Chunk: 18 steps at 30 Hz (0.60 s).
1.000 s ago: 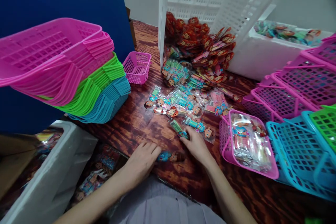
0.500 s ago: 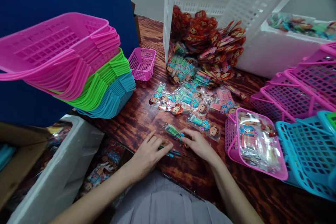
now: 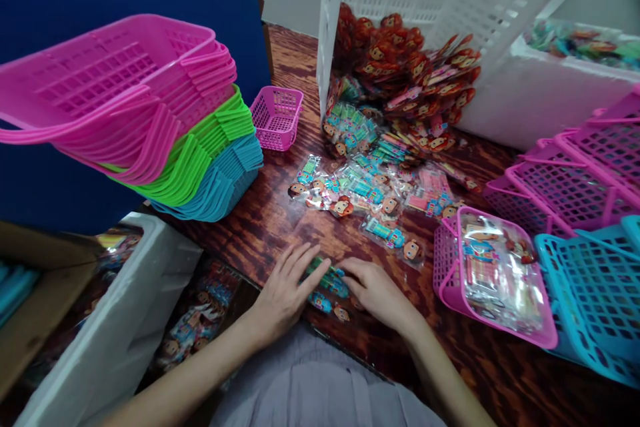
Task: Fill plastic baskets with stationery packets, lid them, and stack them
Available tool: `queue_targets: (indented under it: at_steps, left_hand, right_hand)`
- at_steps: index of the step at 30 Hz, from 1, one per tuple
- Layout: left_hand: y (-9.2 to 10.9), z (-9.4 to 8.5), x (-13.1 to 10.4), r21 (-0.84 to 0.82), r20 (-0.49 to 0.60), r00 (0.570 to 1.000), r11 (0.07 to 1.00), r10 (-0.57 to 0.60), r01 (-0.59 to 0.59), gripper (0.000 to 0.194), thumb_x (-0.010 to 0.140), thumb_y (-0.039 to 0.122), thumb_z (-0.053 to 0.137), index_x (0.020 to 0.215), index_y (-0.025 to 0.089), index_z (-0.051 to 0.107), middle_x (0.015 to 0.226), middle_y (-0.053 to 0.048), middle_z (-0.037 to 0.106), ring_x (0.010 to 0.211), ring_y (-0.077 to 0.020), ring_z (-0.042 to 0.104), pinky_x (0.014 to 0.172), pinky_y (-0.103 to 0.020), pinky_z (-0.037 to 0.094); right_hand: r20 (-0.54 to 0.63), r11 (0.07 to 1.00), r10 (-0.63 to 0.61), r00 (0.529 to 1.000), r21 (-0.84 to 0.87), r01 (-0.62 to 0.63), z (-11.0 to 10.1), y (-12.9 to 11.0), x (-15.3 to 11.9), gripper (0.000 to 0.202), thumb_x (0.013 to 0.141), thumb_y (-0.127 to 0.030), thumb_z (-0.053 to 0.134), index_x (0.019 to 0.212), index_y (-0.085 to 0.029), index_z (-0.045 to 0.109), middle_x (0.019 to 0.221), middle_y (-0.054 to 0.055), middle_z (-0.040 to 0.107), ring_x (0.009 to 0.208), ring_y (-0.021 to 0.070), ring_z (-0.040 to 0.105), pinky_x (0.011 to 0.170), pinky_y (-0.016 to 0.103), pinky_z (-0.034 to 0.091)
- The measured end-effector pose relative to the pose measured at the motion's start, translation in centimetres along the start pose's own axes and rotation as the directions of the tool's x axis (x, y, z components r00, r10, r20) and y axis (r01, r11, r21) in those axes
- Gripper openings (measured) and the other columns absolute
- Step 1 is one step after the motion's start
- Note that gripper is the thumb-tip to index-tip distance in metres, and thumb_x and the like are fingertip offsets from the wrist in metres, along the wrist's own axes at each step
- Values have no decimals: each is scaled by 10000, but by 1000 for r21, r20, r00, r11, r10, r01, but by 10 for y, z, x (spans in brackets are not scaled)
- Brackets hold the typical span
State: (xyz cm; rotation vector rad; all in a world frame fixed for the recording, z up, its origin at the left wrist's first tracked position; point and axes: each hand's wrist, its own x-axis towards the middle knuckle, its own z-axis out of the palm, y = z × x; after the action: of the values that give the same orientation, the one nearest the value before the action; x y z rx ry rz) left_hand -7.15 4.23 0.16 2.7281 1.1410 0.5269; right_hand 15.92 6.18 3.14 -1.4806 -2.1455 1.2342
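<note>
At the table's near edge, my left hand (image 3: 286,288) lies with fingers stretched out and slightly spread. Its fingertips cover part of a small clear packet (image 3: 334,282) with a green and blue doll-shaped card. My right hand (image 3: 376,288) pinches the right end of that packet between thumb and fingers. Just below, another doll-shaped packet (image 3: 321,302) lies on the table, partly under my left hand. Beyond my hands spreads a loose pile of similar packets (image 3: 363,187). A single packet (image 3: 393,237) with a brown-haired figure lies above my right hand.
Nested pink, green and blue baskets (image 3: 200,140) stand at left, with one small pink basket (image 3: 277,119) behind. At right, a pink basket (image 3: 447,280) holds packets beside a blue basket (image 3: 590,300). A tipped white crate (image 3: 327,33) spills red-haired packets. A foam box (image 3: 107,320) sits lower left.
My right hand has brought the green packet down and left, over the packet at the table edge. My left hand's fingers have straightened and now lie over it. The view has shifted slightly.
</note>
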Motion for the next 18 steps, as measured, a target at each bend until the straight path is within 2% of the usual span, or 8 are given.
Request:
queue_targets:
  at_steps: [2,4,5,7,10,13,15,18]
  left_hand:
    - [3,-5,7,30,32,999,999,9,-10,663,900,45,413,1535,162,264,1528,-183,364,1448,-340,262,1180,-616,170]
    - [5,-8,14,39,119,992,999,28,-32,545,917,76,429,1455,148,385,1310,-142,577,1282,-290,475,1189,-608,139]
    - [6,-8,17,40,169,985,998,39,-47,437,925,94,446,1357,149,484,1148,-101,644,1145,-257,557,1192,-583,154]
    - [6,-6,22,50,248,967,996,58,-73,198,925,119,491,1081,170,602,904,-39,646,916,-214,596,1173,-521,232]
    - [5,-3,27,44,286,956,996,64,-80,84,932,148,528,876,195,569,855,-30,623,845,-212,568,1060,-450,371]
    - [6,-4,30,11,317,948,999,34,-40,66,939,160,538,885,196,551,905,-34,628,843,-220,553,922,-409,431]
    - [8,-6,31,11,341,940,1000,13,-18,50,929,154,553,896,191,553,920,-38,628,851,-225,550,876,-394,431]
    - [10,-5,28,6,335,942,1000,-25,24,45,923,151,563,912,193,553,951,-36,627,893,-229,550,873,-379,415]
  right_hand:
    - [29,999,-32,999,-38,33,1,-8,-5,222,935,-183,495,1007,-227,700,1009,51,701,954,202,627,841,286,416]
    - [107,997,-71,992,-22,74,-2,-11,-5,192,946,-227,515,952,-230,707,971,36,708,911,193,630,807,274,412]
    - [149,996,-84,985,2,84,-5,-10,-2,198,956,-263,518,904,-224,705,927,27,709,866,186,629,774,267,410]
    - [163,997,-75,984,40,69,-15,-5,11,299,984,-340,484,802,-205,679,810,10,691,761,171,607,692,257,396]
    - [-85,998,19,996,-57,-24,-30,1,49,363,1009,-356,421,785,-191,654,768,16,658,738,174,579,672,268,380]
    - [-354,935,50,934,-312,-168,-34,-6,97,278,994,-333,463,939,-186,692,975,82,670,953,227,570,816,314,388]
    - [-426,855,26,904,-459,-241,-30,-15,128,285,958,-394,538,1035,-171,697,1110,137,637,1084,279,517,887,359,378]
    - [-436,769,-29,900,-584,-259,-23,-25,164,434,875,-478,646,1165,-155,659,1217,180,588,1163,330,464,929,417,373]
